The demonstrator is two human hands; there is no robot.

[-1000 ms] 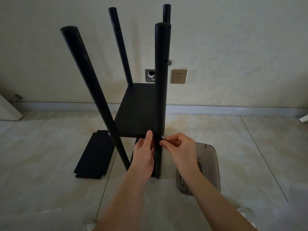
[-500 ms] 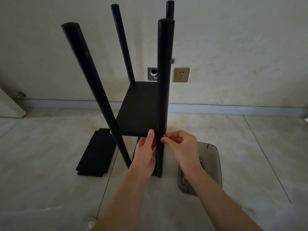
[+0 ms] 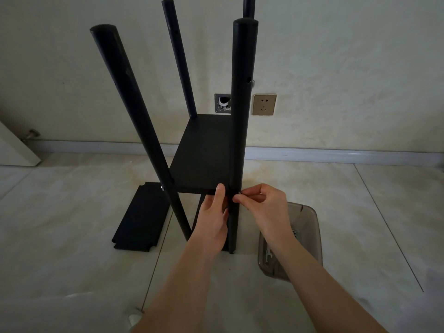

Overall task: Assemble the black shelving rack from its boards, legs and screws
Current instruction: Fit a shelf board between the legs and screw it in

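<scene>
**Ana:** Head view puts the half-built black shelving rack (image 3: pixel 206 150) upright on the pale tiled floor (image 3: pixel 72 224), close to the wall. What has changed in the last second?

**Ben:** Very little. The right hand (image 3: pixel 266 207) has kept its thumb and forefinger pinched at the side of the near right round black leg (image 3: pixel 240 131), level with the fitted flat black board (image 3: pixel 204 162). A second ago a glint of a small silver screw showed between those fingertips; now I cannot see it, so I judge it has gone further into the leg.

**Ana:** And the left hand (image 3: pixel 213 212)?

**Ben:** It still grips the front edge of that board just beside the same leg, thumb on top, steadying the joint.

**Ana:** So where does the task stand?

**Ben:** Midway, I reckon. All four legs stand, and another screw head (image 3: pixel 162 187) shows at the near left leg (image 3: pixel 134 121). A spare notched black board (image 3: pixel 141 217) lies unfitted on the floor to the left, and a smoky clear plastic tray (image 3: pixel 310 231) of hardware sits to the right.
</scene>
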